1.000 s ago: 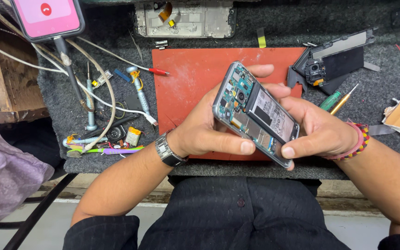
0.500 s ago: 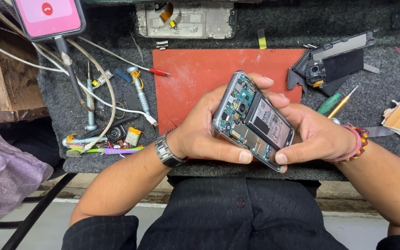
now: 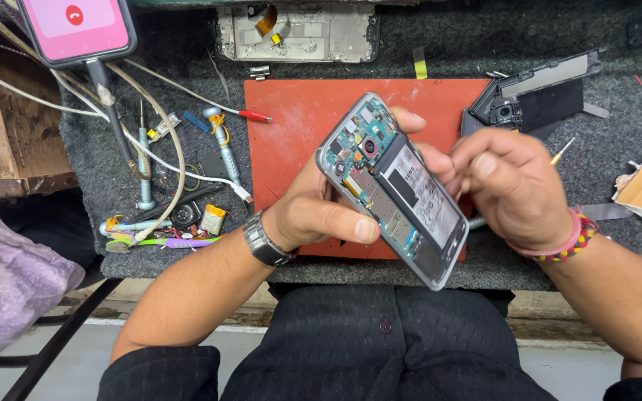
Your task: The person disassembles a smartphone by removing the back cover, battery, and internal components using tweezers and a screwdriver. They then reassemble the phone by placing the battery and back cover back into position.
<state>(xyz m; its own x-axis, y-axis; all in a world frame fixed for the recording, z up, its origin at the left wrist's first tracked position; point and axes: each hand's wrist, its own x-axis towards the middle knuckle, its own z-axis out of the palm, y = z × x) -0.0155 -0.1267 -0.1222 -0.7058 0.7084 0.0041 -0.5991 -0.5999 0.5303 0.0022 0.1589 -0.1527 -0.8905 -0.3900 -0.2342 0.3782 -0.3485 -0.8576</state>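
My left hand (image 3: pixel 313 215) grips an opened smartphone (image 3: pixel 395 189) from below, tilted, with its circuit board and battery facing up. It hovers over a red work mat (image 3: pixel 299 126). My right hand (image 3: pixel 514 186) is beside the phone's right edge with its fingers curled and the thumb against the index finger. This hand covers the handle of a screwdriver whose yellow tip (image 3: pixel 562 150) sticks out beyond the knuckles. Whether the hand grips the tool is hidden.
A phone with a pink screen (image 3: pixel 76 26) stands at the back left with cables running from it. Small tools and screwdrivers (image 3: pixel 221 145) lie left of the mat. A stripped phone frame (image 3: pixel 299 33) lies at the back, and black phone parts (image 3: pixel 536 93) at the right.
My right hand has let go of the phone and moved right, onto the screwdriver's handle. My left hand alone now holds the phone, tilted more steeply.
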